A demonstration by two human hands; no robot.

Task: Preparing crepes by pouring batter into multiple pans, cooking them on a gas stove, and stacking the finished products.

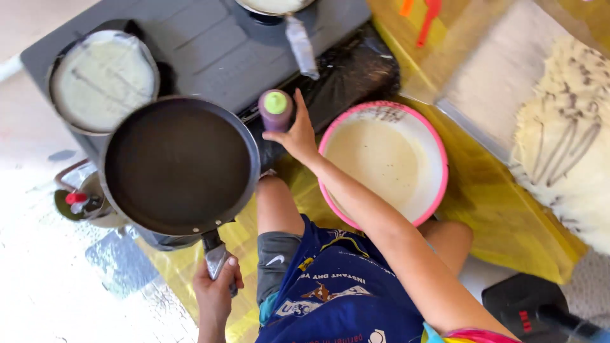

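Observation:
My left hand (pixel 215 289) grips the handle of a large black frying pan (pixel 178 164), held empty in front of me over the stove's near edge. My right hand (pixel 297 134) reaches forward and wraps around a purple squeeze bottle with a green cap (pixel 275 109) standing beside the stove. A pink-rimmed bowl of pale batter (pixel 406 136) sits under my right forearm.
A grey stove top (pixel 216 44) carries a second pan with a pale crepe (pixel 103 79) at the left and another pan's handle (pixel 300 46) at the back. A yellow mat (pixel 495 216) covers the floor. A stack of drizzled crepes (pixel 565 140) lies at the right. A small gas burner (pixel 79 200) sits left.

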